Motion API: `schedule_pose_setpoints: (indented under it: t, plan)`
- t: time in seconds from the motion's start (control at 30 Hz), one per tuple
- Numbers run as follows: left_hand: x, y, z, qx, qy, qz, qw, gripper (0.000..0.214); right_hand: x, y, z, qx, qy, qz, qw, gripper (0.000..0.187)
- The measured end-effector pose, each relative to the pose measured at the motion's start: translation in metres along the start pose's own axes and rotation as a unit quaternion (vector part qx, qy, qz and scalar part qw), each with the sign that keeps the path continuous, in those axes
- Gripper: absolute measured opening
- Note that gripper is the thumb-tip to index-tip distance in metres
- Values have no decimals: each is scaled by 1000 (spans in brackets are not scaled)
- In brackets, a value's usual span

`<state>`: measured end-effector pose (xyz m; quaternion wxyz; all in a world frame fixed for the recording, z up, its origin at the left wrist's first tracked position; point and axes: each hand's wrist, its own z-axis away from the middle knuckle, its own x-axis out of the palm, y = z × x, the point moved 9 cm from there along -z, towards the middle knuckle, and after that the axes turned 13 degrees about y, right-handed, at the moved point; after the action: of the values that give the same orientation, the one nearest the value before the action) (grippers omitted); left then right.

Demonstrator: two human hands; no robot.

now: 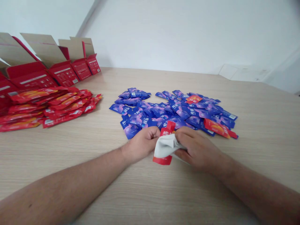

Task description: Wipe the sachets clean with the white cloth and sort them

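Observation:
Between my two hands is a red sachet (163, 161), held upright above the table near the front of the blue pile. My left hand (143, 142) is closed on its left edge, fingers curled. A white cloth (165, 146) lies across the sachet's front, and my right hand (197, 148) pinches that cloth against it. The cloth hides the sachet's middle. Just beyond my hands spreads a heap of blue sachets (173, 109). Two more red sachets rest on this heap, a small-looking one (194, 99) and a larger one (220, 128) at the right front.
At the left, red sachets (63, 103) lie in stacked piles. Behind them stands a row of red cartons (63, 73) with raised flaps. The wooden table (105, 193) meets a white wall (175, 34); a white panel (246, 73) sits at the back right.

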<state>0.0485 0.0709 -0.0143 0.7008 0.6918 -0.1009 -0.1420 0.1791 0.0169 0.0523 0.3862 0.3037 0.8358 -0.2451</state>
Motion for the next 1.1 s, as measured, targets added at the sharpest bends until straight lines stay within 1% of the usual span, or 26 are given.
schedule_pose_setpoints:
  t: [0.07,0.2,0.23,0.27,0.4,0.43,0.47,0.57,0.6,0.63,0.73,0.77,0.8,0.83,0.9,0.97,1.0,1.1]
  plan:
    - [0,0,0,-1,0,4,1000,31,1,-4,0,-13,-7,-4,1000,13]
    - [0,-2,0,-3,4,-1,1000,31,-9,12,-1,47,43,32,997,11]
    - [0,-2,0,-4,5,-1,1000,31,-10,13,-1,53,47,36,997,11]
    - [0,-3,0,-4,6,-1,1000,32,-9,10,-1,46,43,34,997,11]
    - [-1,0,0,3,15,14,1000,32,1,-13,1,-36,-10,3,999,12]
    - [-1,0,0,3,14,16,1000,32,1,-13,1,-38,-11,3,999,12]
    - [-1,0,0,2,12,17,1000,32,-1,-10,0,-24,-3,10,1000,12]
    - [0,-2,0,-5,10,15,1000,31,-8,9,-1,49,38,33,998,13]
    - [-1,-2,0,-7,11,15,1000,31,-9,11,-1,59,41,34,997,12]
    - [-1,-2,0,-7,14,17,1000,31,-7,9,-1,52,33,27,998,12]
    - [-1,-2,0,-4,15,22,1000,31,4,-10,1,-24,-21,-1,999,11]
    - [-2,-2,0,-3,15,20,1000,31,6,-14,1,-41,-31,-3,999,11]
    - [-2,-2,0,-1,15,18,1000,31,5,-14,1,-42,-30,0,999,11]
    - [-2,-1,0,1,14,15,1000,30,3,-10,0,-28,-19,8,999,11]
    - [-2,-1,-1,1,12,11,1000,28,-5,2,-2,21,19,27,999,12]
    - [-2,-1,-1,2,12,8,1000,27,-8,8,-3,45,37,30,998,14]
    - [-2,-1,-1,1,16,7,1000,27,-7,6,-2,37,29,24,999,15]
    - [-4,0,0,-1,20,3,1000,28,1,-8,-1,-14,-19,-4,1000,12]
